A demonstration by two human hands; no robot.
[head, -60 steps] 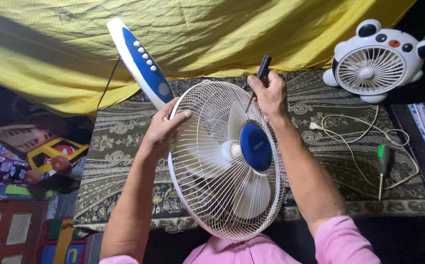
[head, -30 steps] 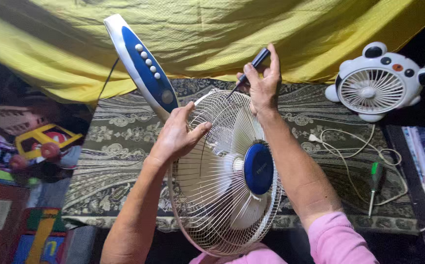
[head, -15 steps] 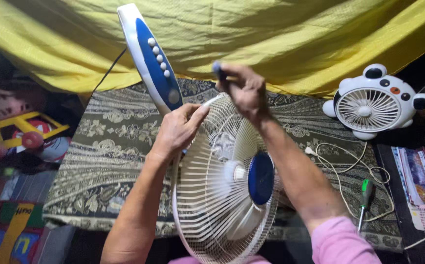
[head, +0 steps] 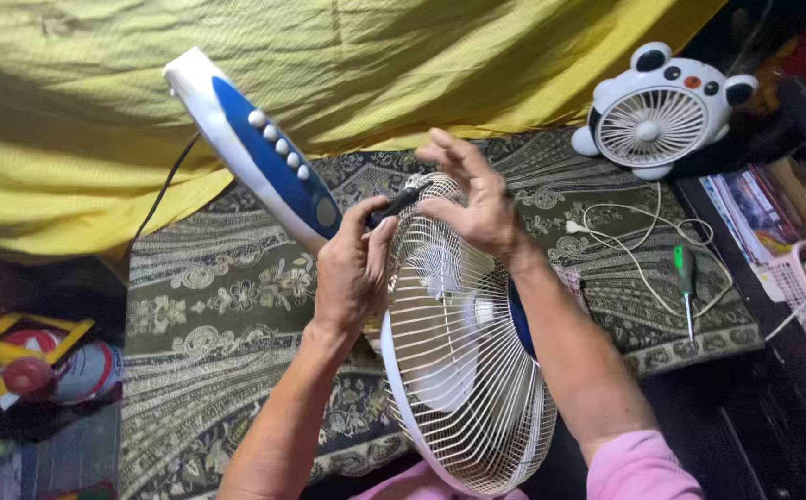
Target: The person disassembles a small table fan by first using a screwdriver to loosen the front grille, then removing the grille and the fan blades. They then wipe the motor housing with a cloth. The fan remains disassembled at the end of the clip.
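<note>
now, head view: your left hand (head: pixel 352 268) is closed around a black-handled screwdriver (head: pixel 394 206), tip at the top rim of the white fan grille (head: pixel 463 370), which stands on edge near the front edge of the patterned cloth (head: pixel 227 278). your right hand (head: pixel 477 199) rests loose-fingered on that rim, gripping nothing. it looks like you're working a rim fastener; the next move likely needs the grille held steady.

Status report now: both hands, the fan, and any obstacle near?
Left hand grips black screwdriver at fan grille top rim. Right hand open, fingers on grille. Green screwdriver and white cable lie apart, right.
</note>
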